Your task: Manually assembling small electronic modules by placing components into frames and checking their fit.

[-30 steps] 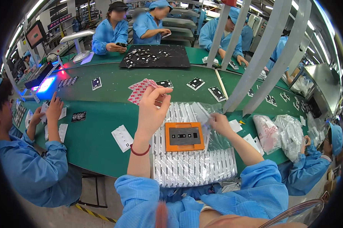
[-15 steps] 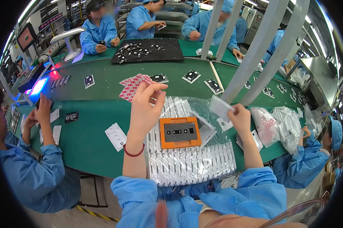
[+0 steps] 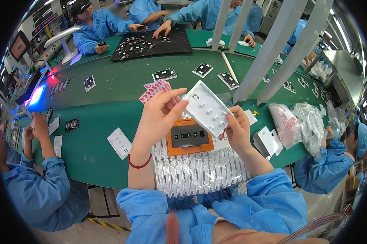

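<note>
My left hand [image 3: 160, 116] pinches pink-and-white printed backing sheets [image 3: 153, 90]. Its fingertips come close to the left edge of a white rectangular plastic panel [image 3: 208, 109]; whether they touch it I cannot tell. My right hand [image 3: 238, 129] grips that panel by its lower right edge, tilted, with small raised posts and a round hole showing. Beneath the panel, partly covered, lies an orange frame [image 3: 191, 151] around a dark grey pad with square cutouts. The frame rests on a layer of white slotted strips [image 3: 202, 173] under clear plastic film.
A similar white panel [image 3: 119, 143] lies to the left, white pieces [image 3: 267, 142] to the right. Beyond are plastic bags [image 3: 311, 134] and grey metal posts [image 3: 269, 53]. Black-and-white parts [image 3: 164, 75] lie across the green table. Co-workers sit at left, right and opposite.
My right hand has moved left and up, bringing the white panel in front of me near my left hand. The panel now faces me. My left hand still holds the sheets.
</note>
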Tool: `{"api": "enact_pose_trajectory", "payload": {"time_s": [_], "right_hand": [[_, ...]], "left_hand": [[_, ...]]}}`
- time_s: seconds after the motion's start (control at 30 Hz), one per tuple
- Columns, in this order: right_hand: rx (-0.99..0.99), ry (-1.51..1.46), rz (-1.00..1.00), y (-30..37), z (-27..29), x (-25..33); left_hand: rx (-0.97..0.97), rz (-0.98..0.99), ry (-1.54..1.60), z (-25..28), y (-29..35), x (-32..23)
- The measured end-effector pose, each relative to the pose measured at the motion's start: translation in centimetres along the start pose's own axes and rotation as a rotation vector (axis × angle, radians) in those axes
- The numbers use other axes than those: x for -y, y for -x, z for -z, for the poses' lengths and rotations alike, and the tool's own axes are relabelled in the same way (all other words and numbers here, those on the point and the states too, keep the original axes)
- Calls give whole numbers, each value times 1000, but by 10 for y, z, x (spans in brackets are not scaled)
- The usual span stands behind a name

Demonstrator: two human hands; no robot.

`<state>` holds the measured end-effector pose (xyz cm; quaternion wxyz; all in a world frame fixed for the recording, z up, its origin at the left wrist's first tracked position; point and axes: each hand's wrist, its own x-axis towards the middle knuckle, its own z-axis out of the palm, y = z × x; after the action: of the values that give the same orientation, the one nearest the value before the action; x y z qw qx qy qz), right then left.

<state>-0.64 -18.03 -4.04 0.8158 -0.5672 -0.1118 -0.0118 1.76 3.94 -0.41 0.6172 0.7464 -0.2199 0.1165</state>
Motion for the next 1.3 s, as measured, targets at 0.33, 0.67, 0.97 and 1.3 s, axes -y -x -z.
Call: {"api": "enact_pose_trajectory", "payload": {"time_s": [0.33,0.67,0.97,1.3], "right_hand": [[449,-113,-157,14,9,-6],[203,95,-430,2,17,-34],[-205,-209,-186,-8,15,-30],[-81,-226,-180,-3,10,-25]], "left_hand": [[42,267,252,-4,-1,0],[437,212,50,-22,-2,8],[356,-5,-367,-30,9,2],[353,94,-394,-29,5,6]]}}
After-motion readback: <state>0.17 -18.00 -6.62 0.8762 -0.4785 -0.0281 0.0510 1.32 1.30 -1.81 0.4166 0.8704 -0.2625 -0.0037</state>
